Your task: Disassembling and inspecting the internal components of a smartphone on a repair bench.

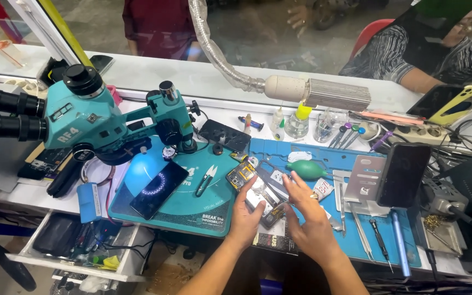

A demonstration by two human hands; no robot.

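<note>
Stereo microscope [91, 117], teal body with black eyepieces: well to the left of the left hand's fingers, standing over a teal base plate [192, 205].

Blue work mat [323, 158]: spread under and beyond both sets of fingers.

Phone in stand [403, 173], dark screen, upright and tilted: well to the right of the right fingers, on a grey metal holder.

Black phone [158, 188], lit ring pattern on its screen: lying flat left of the left fingers, on the base plate.

Left hand [245, 216]: fingers loosely curled, tips touching the left edge of the opened phone [263, 191]; grip partly hidden.

Right hand [308, 210]: fingers spread and bent over the opened phone's right side, tips touching or just above it; a firm hold cannot be told.

Opened phone, back removed, internals showing: between both sets of fingertips, flat on the mat.

Green rubber blower [307, 170]: just beyond the right fingertips.

Snips [207, 179]: left of the left fingertips.

Screwdrivers [378, 239]: right of the right hand.
</note>
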